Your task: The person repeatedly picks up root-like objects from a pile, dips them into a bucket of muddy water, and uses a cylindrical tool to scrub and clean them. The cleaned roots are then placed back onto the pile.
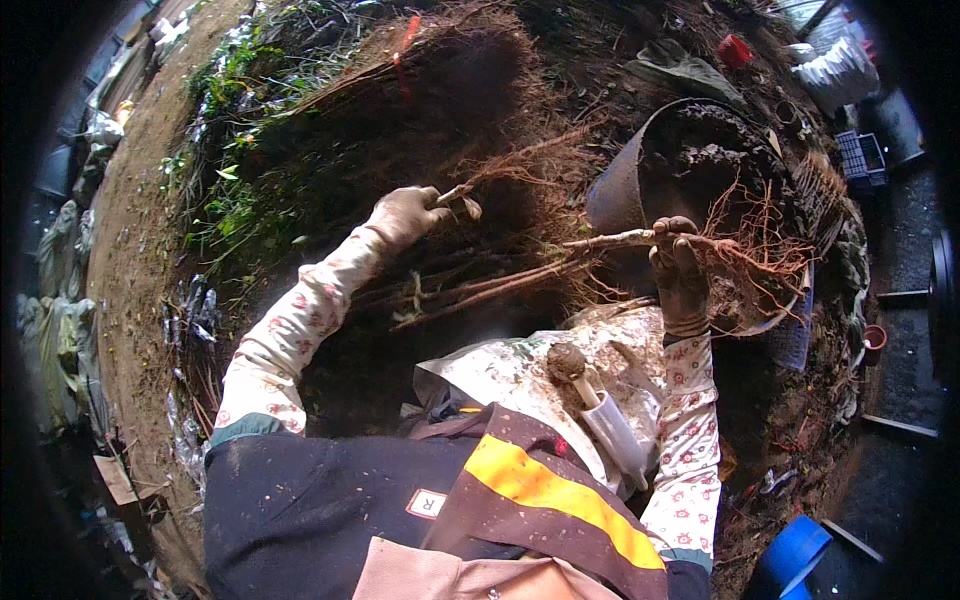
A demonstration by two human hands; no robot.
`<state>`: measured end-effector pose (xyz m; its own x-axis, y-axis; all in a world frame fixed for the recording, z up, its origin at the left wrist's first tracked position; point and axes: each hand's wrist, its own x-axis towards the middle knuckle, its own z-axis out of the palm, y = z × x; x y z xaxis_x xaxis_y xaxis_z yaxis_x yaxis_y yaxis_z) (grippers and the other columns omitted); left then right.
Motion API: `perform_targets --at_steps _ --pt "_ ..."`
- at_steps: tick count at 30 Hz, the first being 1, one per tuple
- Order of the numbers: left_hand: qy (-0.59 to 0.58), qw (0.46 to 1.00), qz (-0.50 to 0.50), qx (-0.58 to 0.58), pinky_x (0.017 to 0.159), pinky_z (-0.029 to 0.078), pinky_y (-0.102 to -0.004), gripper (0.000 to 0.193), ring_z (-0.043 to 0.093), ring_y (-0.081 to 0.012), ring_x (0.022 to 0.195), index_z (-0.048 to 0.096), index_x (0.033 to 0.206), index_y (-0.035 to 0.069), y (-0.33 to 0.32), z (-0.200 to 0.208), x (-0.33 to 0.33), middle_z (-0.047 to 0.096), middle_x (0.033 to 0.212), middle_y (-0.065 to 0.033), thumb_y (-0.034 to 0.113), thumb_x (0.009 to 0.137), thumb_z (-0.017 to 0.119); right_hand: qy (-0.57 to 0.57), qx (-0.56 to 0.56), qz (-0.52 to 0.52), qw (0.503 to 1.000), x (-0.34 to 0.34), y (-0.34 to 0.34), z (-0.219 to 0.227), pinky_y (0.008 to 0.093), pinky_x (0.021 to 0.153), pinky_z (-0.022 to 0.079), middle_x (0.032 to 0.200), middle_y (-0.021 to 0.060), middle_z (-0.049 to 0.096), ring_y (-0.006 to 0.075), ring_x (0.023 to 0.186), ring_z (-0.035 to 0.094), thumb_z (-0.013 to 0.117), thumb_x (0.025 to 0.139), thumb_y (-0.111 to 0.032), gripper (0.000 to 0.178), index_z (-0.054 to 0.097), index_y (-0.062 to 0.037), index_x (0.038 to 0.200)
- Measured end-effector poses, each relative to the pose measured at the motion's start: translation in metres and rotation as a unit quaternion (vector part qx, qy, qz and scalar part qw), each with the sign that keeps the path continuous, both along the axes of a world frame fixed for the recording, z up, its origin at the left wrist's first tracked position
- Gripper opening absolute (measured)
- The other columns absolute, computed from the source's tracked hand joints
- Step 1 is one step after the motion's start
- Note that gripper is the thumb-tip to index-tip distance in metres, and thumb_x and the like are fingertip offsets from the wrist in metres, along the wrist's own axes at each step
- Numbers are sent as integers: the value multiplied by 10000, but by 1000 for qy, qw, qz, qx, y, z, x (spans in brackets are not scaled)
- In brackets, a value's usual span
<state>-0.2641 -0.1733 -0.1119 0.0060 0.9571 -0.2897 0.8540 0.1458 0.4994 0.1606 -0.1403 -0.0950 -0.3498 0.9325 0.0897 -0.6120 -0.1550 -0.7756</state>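
Observation:
My right hand, in a dirty glove, is closed round the stem of a bare-root sapling. The sapling's stem points left and its reddish roots spread out to the right, over a dark tub with soil in it. Further left, my gloved left hand pinches a short pale stem. Thin brown roots fan out beyond that stem's end; whether they all belong to it I cannot tell. Below the hands lie several loose bare-root saplings, pointing left.
A soil-stained pale sheet covers my lap, with a round-ended wooden handle in a white sleeve. Piled saplings with a red tie lie ahead. Green weeds grow left; a blue container stands lower right.

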Motion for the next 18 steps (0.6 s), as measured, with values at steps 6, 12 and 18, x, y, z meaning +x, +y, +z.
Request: perform_targets --at_steps 6,12,18 --pt "-352 927 -126 24 900 519 -365 394 642 -202 1005 635 1226 20 13 9 104 685 1093 -73 326 979 643 18 -4 12 1000 13 -10 0 190 653 479 1134 104 627 116 921 592 662 983 -225 336 575 11 1205" --pt "-610 732 -214 -215 1018 447 -319 604 568 -137 1142 546 1370 4 11 27 154 616 1275 -62 500 1036 468 6 -55 27 998 -27 -14 24 179 610 427 1094 43 673 43 830 607 613 1013 -226 265 574 -40 1199" --pt "-505 812 -162 -244 1141 351 -389 738 516 -198 1297 534 1377 -23 3 -28 110 588 1378 -101 604 1038 342 18 -13 32 999 -7 -8 28 180 602 424 1087 58 666 48 842 604 613 1011 -222 270 578 -33 1200"
